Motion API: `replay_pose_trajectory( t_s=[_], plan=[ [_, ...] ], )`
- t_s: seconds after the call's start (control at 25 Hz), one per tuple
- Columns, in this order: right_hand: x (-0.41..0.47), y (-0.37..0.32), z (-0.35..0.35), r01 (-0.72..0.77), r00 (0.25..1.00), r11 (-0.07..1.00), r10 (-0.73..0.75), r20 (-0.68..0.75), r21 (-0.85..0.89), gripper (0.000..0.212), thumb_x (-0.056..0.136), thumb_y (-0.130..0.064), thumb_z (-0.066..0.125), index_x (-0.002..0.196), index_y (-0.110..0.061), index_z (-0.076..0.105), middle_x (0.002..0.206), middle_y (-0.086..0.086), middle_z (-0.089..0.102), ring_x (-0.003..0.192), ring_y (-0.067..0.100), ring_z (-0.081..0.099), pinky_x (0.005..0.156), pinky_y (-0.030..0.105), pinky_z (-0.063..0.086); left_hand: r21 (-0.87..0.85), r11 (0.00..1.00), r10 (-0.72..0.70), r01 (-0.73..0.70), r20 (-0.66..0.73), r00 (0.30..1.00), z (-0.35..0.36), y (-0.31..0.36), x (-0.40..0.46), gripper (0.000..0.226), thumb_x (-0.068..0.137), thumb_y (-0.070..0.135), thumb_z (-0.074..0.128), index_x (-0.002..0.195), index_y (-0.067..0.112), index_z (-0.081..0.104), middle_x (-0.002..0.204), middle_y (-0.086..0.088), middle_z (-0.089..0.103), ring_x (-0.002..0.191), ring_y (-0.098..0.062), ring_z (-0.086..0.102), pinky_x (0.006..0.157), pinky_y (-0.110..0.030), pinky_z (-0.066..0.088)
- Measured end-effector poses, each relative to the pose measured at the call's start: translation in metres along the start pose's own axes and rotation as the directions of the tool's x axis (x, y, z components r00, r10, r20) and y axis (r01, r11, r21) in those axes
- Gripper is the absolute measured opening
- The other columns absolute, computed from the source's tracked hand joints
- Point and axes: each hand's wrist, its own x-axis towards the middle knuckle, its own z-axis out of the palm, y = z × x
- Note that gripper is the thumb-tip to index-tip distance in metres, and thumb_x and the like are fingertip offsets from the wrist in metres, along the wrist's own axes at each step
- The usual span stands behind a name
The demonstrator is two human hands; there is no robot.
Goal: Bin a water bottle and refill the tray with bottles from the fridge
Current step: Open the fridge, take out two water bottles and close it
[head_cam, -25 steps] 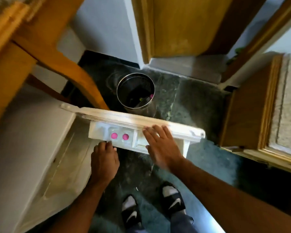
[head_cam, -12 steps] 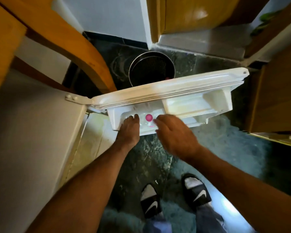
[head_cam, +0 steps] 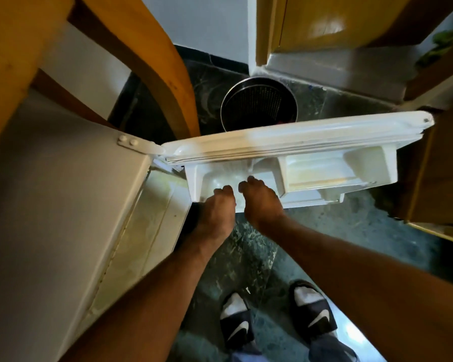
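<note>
Both hands reach down into the left pocket of the open fridge door point(head_cam: 293, 138). From the head camera, the left hand point(head_cam: 216, 212) and the right hand point(head_cam: 262, 202) sit just beside each other, knuckles up, fingers curled over the pocket's near edge and out of sight inside it. Whether either hand holds anything, or how wide the fingers are spread, cannot be told. No bottle shows in the pocket; its pale inside is partly blurred and partly covered by the hands.

The white door swings out to the right from a hinge point(head_cam: 131, 142) at the corner of the fridge top point(head_cam: 50, 199). A second door shelf point(head_cam: 335, 173) lies to the right of the hands. Behind the door, partly cut off by its top edge, stands a round metal bin point(head_cam: 259, 105) on the dark stone floor point(head_cam: 249, 259). A curved wooden chair leg point(head_cam: 152, 61) rises at the left, near the bin. A wooden cabinet point(head_cam: 439, 173) closes in on the right, close to the door's free end.

Both forearms stretch forward from the lower frame, the left one crossing over the fridge's open front edge. Below them are two feet in black slides point(head_cam: 313, 312) and white socks.
</note>
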Motion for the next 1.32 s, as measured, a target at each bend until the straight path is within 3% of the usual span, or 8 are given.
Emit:
replay_pose_trajectory(
  t_s=[0.28, 0.4, 0.48, 0.56, 0.72, 0.96, 1.12, 1.32],
  plan=[
    [-0.137, -0.028, -0.177, 0.328, 0.905, 0.908, -0.224, -0.361, 0.259, 0.034, 0.078, 0.003, 0.066, 0.105, -0.018, 0.065, 0.124, 0.007, 0.064, 0.119, 0.023, 0.057, 0.088, 0.036, 0.055, -0.384, 0.892, -0.333, 0.237, -0.205, 0.920, -0.122, 0.042, -0.136, 0.029, 0.086, 0.026, 0.064, 0.112, 0.019, 0.052, 0.109, -0.008, 0.071, 0.094, -0.028, 0.069, 0.074, -0.031, 0.054],
    [-0.130, -0.032, -0.249, 0.497, 0.755, 0.868, -0.427, -0.499, 0.009, 0.040, 0.071, 0.008, 0.070, 0.103, -0.016, 0.063, 0.124, 0.012, 0.064, 0.113, 0.033, 0.061, 0.075, 0.045, 0.058, -0.485, 0.808, -0.486, 0.335, -0.227, 0.844, -0.158, 0.055, -0.166, 0.027, 0.088, 0.030, 0.061, 0.111, 0.020, 0.051, 0.112, -0.008, 0.070, 0.097, -0.030, 0.067, 0.080, -0.037, 0.056],
    [-0.090, -0.034, -0.276, 0.519, 0.719, 0.816, -0.577, -0.388, -0.253, 0.042, 0.067, 0.009, 0.072, 0.105, -0.009, 0.065, 0.124, 0.017, 0.062, 0.113, 0.040, 0.059, 0.069, 0.047, 0.057, -0.514, 0.756, -0.572, 0.404, -0.222, 0.789, -0.170, 0.064, -0.175, 0.030, 0.089, 0.031, 0.060, 0.115, 0.018, 0.051, 0.118, -0.009, 0.067, 0.102, -0.030, 0.065, 0.086, -0.043, 0.057],
    [-0.034, -0.030, -0.278, 0.529, 0.765, 0.692, -0.640, -0.076, -0.491, 0.041, 0.076, 0.000, 0.065, 0.115, -0.011, 0.063, 0.125, 0.015, 0.058, 0.117, 0.038, 0.050, 0.081, 0.045, 0.055, -0.534, 0.704, -0.647, 0.468, -0.208, 0.734, -0.176, 0.069, -0.180, 0.036, 0.089, 0.031, 0.060, 0.120, 0.016, 0.051, 0.125, -0.010, 0.064, 0.108, -0.031, 0.064, 0.089, -0.044, 0.057],
    [0.040, -0.007, -0.243, 0.627, 0.777, 0.502, -0.462, 0.427, -0.596, 0.059, 0.085, -0.008, 0.049, 0.140, -0.027, 0.042, 0.129, 0.014, 0.054, 0.111, 0.034, 0.055, 0.091, 0.038, 0.048, -0.555, 0.635, -0.726, 0.538, -0.191, 0.661, -0.172, 0.071, -0.191, 0.038, 0.088, 0.031, 0.061, 0.120, 0.013, 0.052, 0.124, -0.014, 0.064, 0.109, -0.033, 0.064, 0.090, -0.044, 0.056],
    [0.046, -0.002, -0.197, 0.767, 0.638, 0.221, -0.370, 0.676, -0.603, 0.070, 0.088, -0.010, 0.051, 0.147, -0.035, 0.021, 0.131, 0.013, 0.053, 0.104, 0.033, 0.060, 0.083, 0.039, 0.049, -0.587, 0.558, -0.787, 0.586, -0.151, 0.598, -0.163, 0.063, -0.235, 0.032, 0.087, 0.030, 0.063, 0.112, 0.013, 0.054, 0.112, -0.013, 0.068, 0.097, -0.030, 0.067, 0.081, -0.039, 0.059],
    [-0.003, -0.010, -0.171, 0.784, 0.616, 0.321, -0.307, 0.725, -0.531, 0.074, 0.091, -0.005, 0.045, 0.151, -0.026, 0.007, 0.135, 0.018, 0.050, 0.105, 0.030, 0.058, 0.076, 0.035, 0.047, -0.642, 0.479, -0.828, 0.599, -0.104, 0.551, -0.167, 0.057, -0.272, 0.026, 0.085, 0.028, 0.065, 0.104, 0.013, 0.054, 0.099, -0.011, 0.068, 0.077, -0.020, 0.060, 0.073, -0.035, 0.057],
    [-0.060, -0.060, -0.116, 0.776, 0.617, 0.405, -0.327, 0.715, -0.484, 0.079, 0.087, -0.013, 0.057, 0.149, -0.005, 0.009, 0.131, 0.023, 0.050, 0.110, 0.035, 0.055, 0.083, 0.041, 0.050, -0.647, 0.429, -0.859, 0.631, -0.075, 0.506, -0.185, 0.039, -0.300, 0.020, 0.088, 0.026, 0.061, 0.101, 0.013, 0.053, 0.100, -0.011, 0.067, 0.091, -0.026, 0.066, 0.081, -0.036, 0.055]
  ],
)
